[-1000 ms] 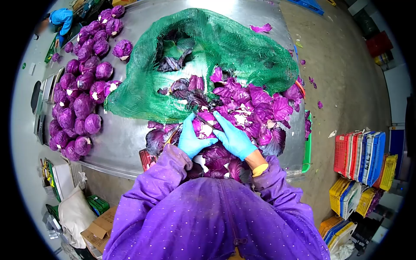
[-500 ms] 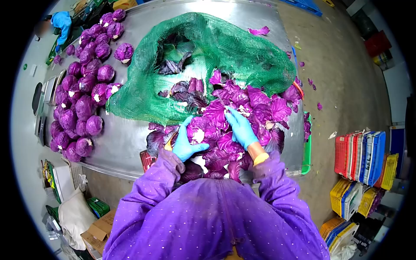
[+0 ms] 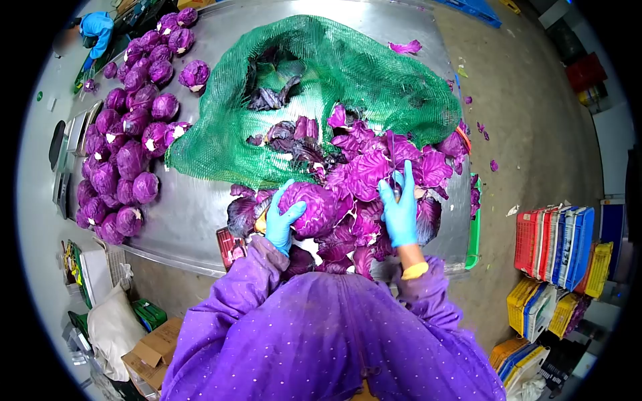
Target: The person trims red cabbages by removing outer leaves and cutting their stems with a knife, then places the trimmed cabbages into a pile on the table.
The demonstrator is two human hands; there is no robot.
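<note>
My left hand point(image 3: 282, 217), in a blue glove, grips the left side of a purple cabbage head point(image 3: 311, 210), thumb on top. To its right my right hand point(image 3: 400, 208), also gloved, is closed around a small knife point(image 3: 396, 190) whose thin blade points away from me; the fingers partly hide it. Loose purple cabbage leaves point(image 3: 366, 175) lie heaped under and around both hands. Beyond them a green mesh bag point(image 3: 227, 150) is spread on the metal table point(image 3: 190, 214), with dark leaves point(image 3: 269, 98) showing at its opening.
Many whole cabbage heads point(image 3: 131, 160) are piled on the left of the table. Stacked coloured crates point(image 3: 554, 244) stand on the floor at right. A cardboard box point(image 3: 152, 351) and white sack point(image 3: 115, 327) are at lower left. A person in blue point(image 3: 97, 30) is at upper left.
The hands have moved apart, my right hand going right with the knife. The cabbage head has turned in my left hand, its pale base no longer showing. A large leaf lies off it on the heap.
</note>
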